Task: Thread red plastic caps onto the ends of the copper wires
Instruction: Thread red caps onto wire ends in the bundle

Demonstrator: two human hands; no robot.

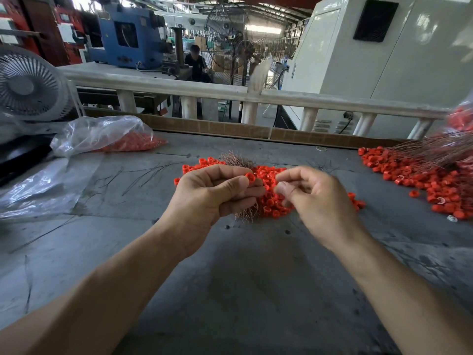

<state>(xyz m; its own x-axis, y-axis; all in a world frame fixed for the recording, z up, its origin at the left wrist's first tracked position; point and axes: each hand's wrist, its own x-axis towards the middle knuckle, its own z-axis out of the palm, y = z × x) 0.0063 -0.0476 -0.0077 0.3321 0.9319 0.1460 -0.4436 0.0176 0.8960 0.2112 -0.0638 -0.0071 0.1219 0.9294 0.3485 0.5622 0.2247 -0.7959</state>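
My left hand (220, 193) pinches a red cap (250, 177) and grips the copper wire bundle (245, 213); right hand (307, 198), just right of it, fingers curled, probably pinching a wire too thin to see.

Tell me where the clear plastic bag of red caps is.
In the head view the plastic bag lies at the table's far left, beside the white fan, left of the loose cap pile.
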